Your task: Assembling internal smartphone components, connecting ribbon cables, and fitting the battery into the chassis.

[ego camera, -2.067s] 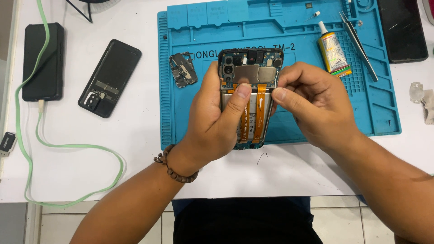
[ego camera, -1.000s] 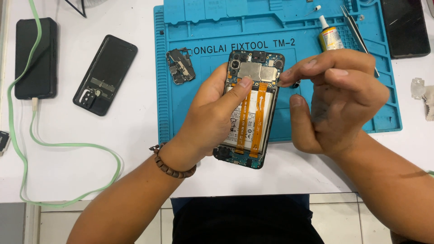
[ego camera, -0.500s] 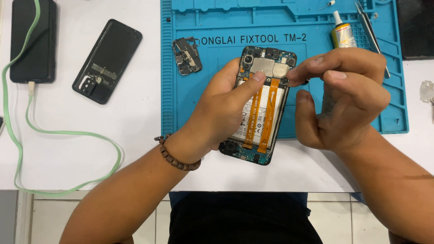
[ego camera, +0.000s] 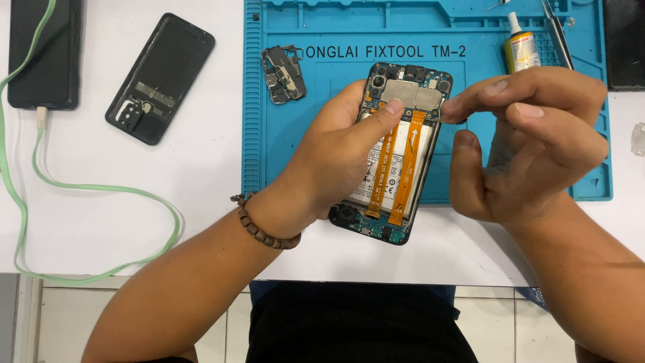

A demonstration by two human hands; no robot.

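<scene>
An opened phone point(ego camera: 402, 151) with its back off shows orange ribbon cables, a white battery and a circuit board. My left hand point(ego camera: 339, 158) holds it over the blue repair mat point(ego camera: 302, 141), thumb pressed near the top of one ribbon. My right hand point(ego camera: 531, 144) hovers at the phone's right edge with its fingers apart. Its index fingertip touches the phone's upper right edge. Whether anything small sits between those fingers is hidden.
A black phone back cover point(ego camera: 161, 77) lies on the white table to the left. A small dark board part point(ego camera: 283, 72) rests on the mat. A glue tube point(ego camera: 521, 48) and tweezers point(ego camera: 557, 37) sit at top right. A dark phone point(ego camera: 44, 54) with a green cable point(ego camera: 80, 195) lies far left.
My right hand left the middle of the phone and shifted to its right edge, and its fingers have spread. The left hand kept its hold on the phone.
</scene>
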